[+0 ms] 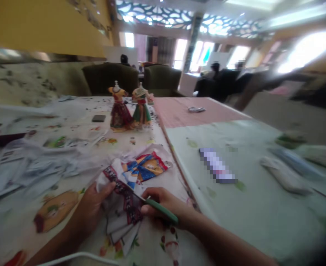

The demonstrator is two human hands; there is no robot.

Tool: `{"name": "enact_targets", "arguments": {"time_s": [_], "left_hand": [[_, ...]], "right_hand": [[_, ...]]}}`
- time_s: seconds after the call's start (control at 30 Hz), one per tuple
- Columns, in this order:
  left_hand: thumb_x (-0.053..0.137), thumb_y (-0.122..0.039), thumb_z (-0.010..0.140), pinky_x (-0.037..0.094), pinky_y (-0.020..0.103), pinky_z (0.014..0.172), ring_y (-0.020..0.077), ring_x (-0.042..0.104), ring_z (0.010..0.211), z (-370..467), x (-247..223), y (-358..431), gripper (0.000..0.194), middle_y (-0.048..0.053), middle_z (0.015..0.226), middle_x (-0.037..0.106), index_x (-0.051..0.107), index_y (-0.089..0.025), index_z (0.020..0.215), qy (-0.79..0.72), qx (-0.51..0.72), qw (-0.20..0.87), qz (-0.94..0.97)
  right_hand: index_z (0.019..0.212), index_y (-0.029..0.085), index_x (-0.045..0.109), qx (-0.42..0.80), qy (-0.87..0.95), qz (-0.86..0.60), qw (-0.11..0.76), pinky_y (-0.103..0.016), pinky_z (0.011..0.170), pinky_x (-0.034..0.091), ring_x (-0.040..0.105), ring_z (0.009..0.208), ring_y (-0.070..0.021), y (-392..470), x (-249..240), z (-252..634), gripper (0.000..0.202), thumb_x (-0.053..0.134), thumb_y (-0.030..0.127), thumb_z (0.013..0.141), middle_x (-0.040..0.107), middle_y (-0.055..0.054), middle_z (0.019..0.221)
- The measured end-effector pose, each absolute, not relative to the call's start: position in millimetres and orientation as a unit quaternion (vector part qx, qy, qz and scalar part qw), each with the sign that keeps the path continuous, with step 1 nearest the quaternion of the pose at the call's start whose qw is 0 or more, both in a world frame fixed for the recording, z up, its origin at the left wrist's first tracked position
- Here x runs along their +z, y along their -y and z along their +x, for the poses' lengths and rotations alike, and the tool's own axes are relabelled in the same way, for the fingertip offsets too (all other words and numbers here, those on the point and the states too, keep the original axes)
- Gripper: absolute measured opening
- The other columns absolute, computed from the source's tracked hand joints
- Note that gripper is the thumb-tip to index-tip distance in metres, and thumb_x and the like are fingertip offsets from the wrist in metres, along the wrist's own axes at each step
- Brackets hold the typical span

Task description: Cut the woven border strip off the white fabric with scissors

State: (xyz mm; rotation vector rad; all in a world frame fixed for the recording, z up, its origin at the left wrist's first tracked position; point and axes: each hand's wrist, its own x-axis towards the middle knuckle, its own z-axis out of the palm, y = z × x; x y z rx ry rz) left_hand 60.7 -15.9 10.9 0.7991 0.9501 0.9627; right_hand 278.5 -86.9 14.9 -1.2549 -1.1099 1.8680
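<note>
While the printed paper sheet (129, 181) lies on the bench (157, 244) between the two hands, the work on it looks only partly done, as far as I can judge. The left hand (92, 207) has its grip closed on the sheet's near edge, thumb on top, pinning the white margin beside a dark patterned band. The right hand (165, 207) has its grip closed around a green-handled tool (159, 208), whose thin tip touches the patterned band just beside the left thumb; whether it is a blade or a pen is too blurred to tell. Just beyond both grips, the colourful blue, orange and red part of the same sheet seems untouched, so most of the print appears still whole.

Counted, there is one sheet in hand and one tool. Well beyond the grips stand two small dressed figurines (129, 111), side by side and nearly touching. Left of them lies one small dark flat object (98, 118). To the left of the left grip spreads a loose heap of white paper scraps (35, 166), too jumbled to count. To the right of the right grip lie one blurred-out flat item (217, 165) and some pale bundles (285, 175), unclear in number. A white cable (77, 256) runs near the left forearm.
</note>
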Motion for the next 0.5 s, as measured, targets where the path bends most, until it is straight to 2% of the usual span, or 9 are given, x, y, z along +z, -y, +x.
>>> {"name": "enact_targets", "arguments": {"time_s": [0.1, 0.2, 0.33, 0.43, 0.5], "left_hand": [[0.09, -0.032, 0.072, 0.059, 0.033, 0.086, 0.0259, 0.076, 0.094, 58.3, 0.4, 14.9, 0.044, 0.008, 0.1, 0.082, 0.075, -0.017, 0.111, -0.437, 0.439, 0.689, 0.377], [0.09, -0.033, 0.071, 0.059, 0.034, 0.081, 0.0244, 0.076, 0.083, 58.4, -1.5, 17.3, 0.037, 0.007, 0.092, 0.081, 0.077, -0.017, 0.102, -0.429, 0.458, 0.69, 0.362], [0.091, -0.029, 0.068, 0.057, 0.034, 0.085, 0.0235, 0.075, 0.086, 61.7, 4.3, 19.8, 0.035, 0.007, 0.094, 0.081, 0.078, -0.016, 0.098, -0.392, 0.47, 0.689, 0.388], [0.091, -0.028, 0.066, 0.057, 0.031, 0.08, 0.0212, 0.073, 0.08, 62.4, 7.9, 21.2, 0.032, 0.005, 0.089, 0.081, 0.078, -0.016, 0.093, -0.392, 0.473, 0.683, 0.395], [0.09, -0.028, 0.069, 0.057, 0.032, 0.08, 0.0217, 0.073, 0.08, 61.4, 9.1, 22.1, 0.033, 0.005, 0.089, 0.081, 0.078, -0.017, 0.097, -0.386, 0.472, 0.685, 0.399]], "right_hand": [[0.087, 0.02, 0.055, 0.691, 0.432, -0.476, 0.33, -0.017, 0.036, 0.03, 0.038, 0.038, -0.0053, 87.4, 12.2, 273.9, 0.061, 0.086, 0.068, 0.064, 0.046, 0.013, 0.049], [0.092, 0.019, 0.058, 0.668, 0.46, -0.48, 0.334, -0.019, 0.04, 0.028, 0.036, 0.043, -0.0054, 88.1, 7.2, 270.4, 0.067, 0.085, 0.071, 0.061, 0.049, 0.011, 0.057], [0.095, 0.017, 0.06, 0.656, 0.492, -0.465, 0.334, -0.021, 0.045, 0.026, 0.036, 0.05, -0.0071, 89.8, 3.7, 268.7, 0.072, 0.079, 0.078, 0.063, 0.05, 0.007, 0.065], [0.097, 0.017, 0.059, 0.657, 0.498, -0.457, 0.334, -0.022, 0.048, 0.026, 0.037, 0.054, -0.0084, 90.6, 6.9, 268.0, 0.072, 0.078, 0.079, 0.065, 0.051, 0.005, 0.07], [0.097, 0.017, 0.059, 0.659, 0.504, -0.442, 0.341, -0.023, 0.05, 0.027, 0.037, 0.058, -0.0094, 91.2, 10.5, 267.6, 0.071, 0.078, 0.078, 0.066, 0.052, 0.004, 0.073]]}}
